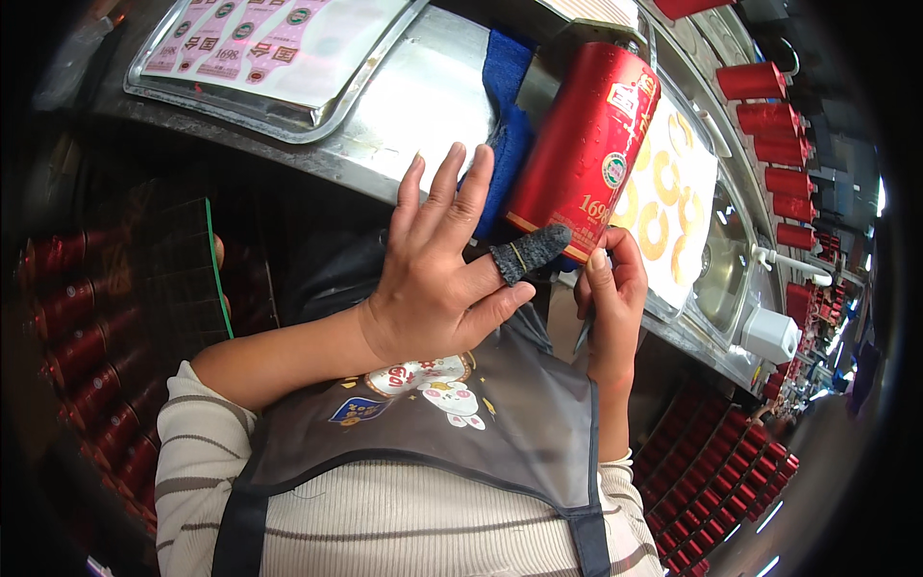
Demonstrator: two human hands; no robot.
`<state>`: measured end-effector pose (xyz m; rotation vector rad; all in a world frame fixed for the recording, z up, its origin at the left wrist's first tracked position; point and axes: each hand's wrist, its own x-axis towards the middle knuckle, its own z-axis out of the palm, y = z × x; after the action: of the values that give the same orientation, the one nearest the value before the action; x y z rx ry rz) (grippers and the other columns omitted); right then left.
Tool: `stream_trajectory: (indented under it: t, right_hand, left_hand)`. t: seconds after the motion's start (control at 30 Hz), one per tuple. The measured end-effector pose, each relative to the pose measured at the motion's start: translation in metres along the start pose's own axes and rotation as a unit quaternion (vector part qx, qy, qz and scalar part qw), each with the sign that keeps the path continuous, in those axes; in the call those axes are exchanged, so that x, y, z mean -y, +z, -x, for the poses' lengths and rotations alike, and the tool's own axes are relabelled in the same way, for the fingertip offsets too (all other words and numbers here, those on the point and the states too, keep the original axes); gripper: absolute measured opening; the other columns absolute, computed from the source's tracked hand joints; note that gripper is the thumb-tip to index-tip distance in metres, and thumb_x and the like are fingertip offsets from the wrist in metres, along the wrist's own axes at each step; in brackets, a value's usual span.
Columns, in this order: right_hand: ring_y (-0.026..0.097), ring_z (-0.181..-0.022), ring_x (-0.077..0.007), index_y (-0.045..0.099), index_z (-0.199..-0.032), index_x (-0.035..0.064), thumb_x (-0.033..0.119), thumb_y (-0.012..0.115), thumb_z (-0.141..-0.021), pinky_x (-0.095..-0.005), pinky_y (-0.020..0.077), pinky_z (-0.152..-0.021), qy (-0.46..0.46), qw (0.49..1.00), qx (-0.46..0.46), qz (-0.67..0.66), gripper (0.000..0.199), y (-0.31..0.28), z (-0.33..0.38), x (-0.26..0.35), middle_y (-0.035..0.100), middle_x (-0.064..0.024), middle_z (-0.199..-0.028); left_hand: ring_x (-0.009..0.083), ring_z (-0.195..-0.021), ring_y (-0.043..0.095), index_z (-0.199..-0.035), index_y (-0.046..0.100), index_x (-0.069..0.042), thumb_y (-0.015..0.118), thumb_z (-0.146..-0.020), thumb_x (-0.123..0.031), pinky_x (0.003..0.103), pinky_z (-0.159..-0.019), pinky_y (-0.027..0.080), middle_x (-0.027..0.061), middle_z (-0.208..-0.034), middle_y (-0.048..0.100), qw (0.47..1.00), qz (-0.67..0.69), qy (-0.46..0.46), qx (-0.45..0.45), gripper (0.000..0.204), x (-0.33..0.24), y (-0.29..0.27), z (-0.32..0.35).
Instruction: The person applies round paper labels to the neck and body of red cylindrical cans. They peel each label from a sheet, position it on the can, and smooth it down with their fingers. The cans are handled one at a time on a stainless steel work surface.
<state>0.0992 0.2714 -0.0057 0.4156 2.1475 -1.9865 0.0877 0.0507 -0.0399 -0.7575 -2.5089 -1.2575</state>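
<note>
A red cylindrical container (pixel 582 135), beaded with droplets and printed in white and gold, lies aslant at the bench edge, its gold-banded near end toward the person. The left hand (pixel 423 274) has its fingers spread and grips nothing; a dark knitted finger sleeve (pixel 524 255) covers its index finger, whose tip is at the container's near end. At the right of that end, the right hand (pixel 613 293) brings thumb and forefinger close together; whether they pinch anything there, I cannot tell. A thin, pointed grey item (pixel 583 334) shows below that hand. Blue cloth (pixel 507 72) runs along the container's left side, and a white sheet (pixel 663 276) of gold C-shaped stickers lies to its right. Farther left, a metal tray (pixel 293 130) bears pink-printed labels (pixel 231 43)
</note>
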Motion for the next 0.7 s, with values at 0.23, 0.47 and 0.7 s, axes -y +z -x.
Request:
stream_trajectory:
  t: [0.23,0.47,0.7]
  right_hand:
    - [0.040,-0.058,0.0018,0.051,-0.100,0.0097,0.025,0.068,-0.099,-0.0167,0.0249,-0.049,-0.027,1.000,0.005,0.001,0.023,-0.003,-0.004,-0.005,0.058,0.0064,-0.080]
    - [0.043,-0.066,0.0013,0.053,-0.099,0.0082,0.023,0.068,-0.099,-0.0165,0.0284,-0.055,-0.023,1.000,0.002,-0.002,0.021,-0.005,-0.001,-0.004,0.057,0.0058,-0.084]
    - [0.046,-0.071,0.0000,0.053,-0.096,0.0055,0.022,0.070,-0.097,-0.0166,0.0330,-0.059,-0.024,1.000,-0.006,-0.010,0.023,0.001,-0.002,-0.003,0.056,0.0033,-0.086]
  left_hand:
    - [0.0550,-0.142,0.033,-0.106,0.075,0.000,0.067,-0.092,-0.035,0.065,-0.115,0.018,0.0452,-0.151,0.028,0.998,0.036,-0.052,-0.011,0.038,0.009,0.004,0.016]
    - [0.0567,-0.143,0.029,-0.105,0.075,0.001,0.067,-0.093,-0.036,0.066,-0.115,0.017,0.0452,-0.153,0.024,0.998,0.013,-0.056,-0.006,0.040,0.011,0.003,0.014]
    - [0.0608,-0.144,0.024,-0.097,0.076,0.002,0.071,-0.088,-0.035,0.069,-0.114,0.016,0.0469,-0.153,0.021,0.998,-0.057,0.031,0.021,0.038,0.000,-0.010,0.000]
